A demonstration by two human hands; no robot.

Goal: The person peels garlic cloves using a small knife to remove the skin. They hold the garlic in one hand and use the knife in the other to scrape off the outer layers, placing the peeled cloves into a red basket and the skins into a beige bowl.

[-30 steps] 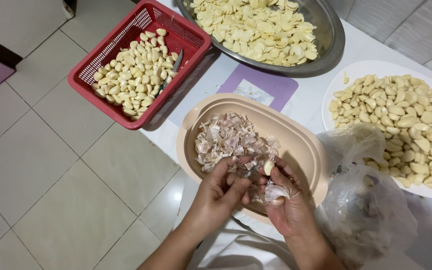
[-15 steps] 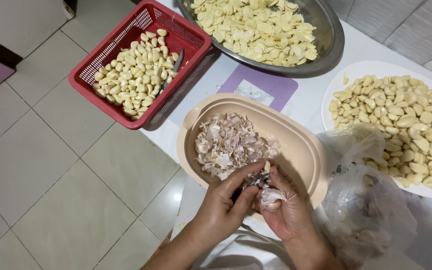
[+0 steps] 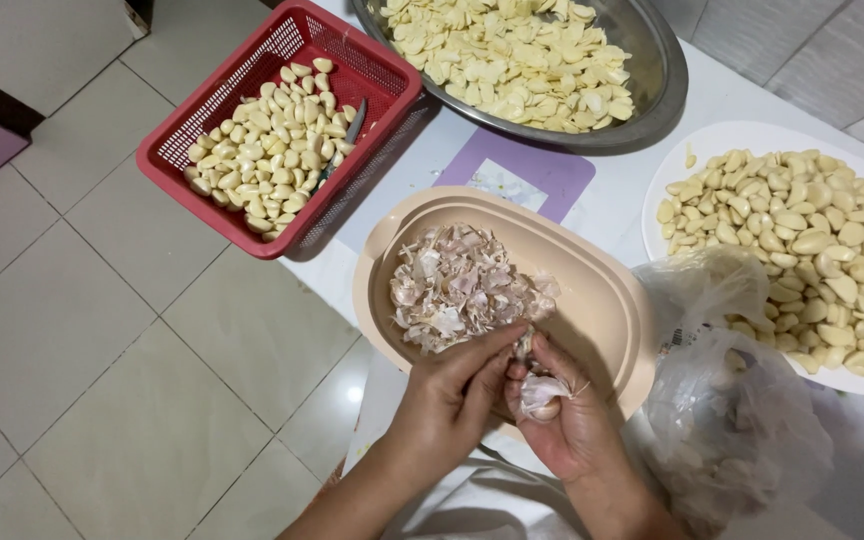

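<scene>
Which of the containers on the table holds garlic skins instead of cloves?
The beige oval tub, right in front of both hands, holds a heap of papery skins. The red basket, steel bowl and white plate hold peeled or sliced garlic.

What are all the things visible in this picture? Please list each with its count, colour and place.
red basket: one, top left, holds peeled garlic cloves and a knife
metal bowl: one, silver, top centre, full of pale sliced garlic
white plate: one, right, heaped with peeled cloves
beige oval tub: one, centre, holds a pile of pinkish garlic skins
purple mat: one, behind the tub
plastic bag: one, clear, lower right
left hand: bottom centre, fingers at the clove
right hand: bottom centre, holds an unpeeled garlic clove
</scene>
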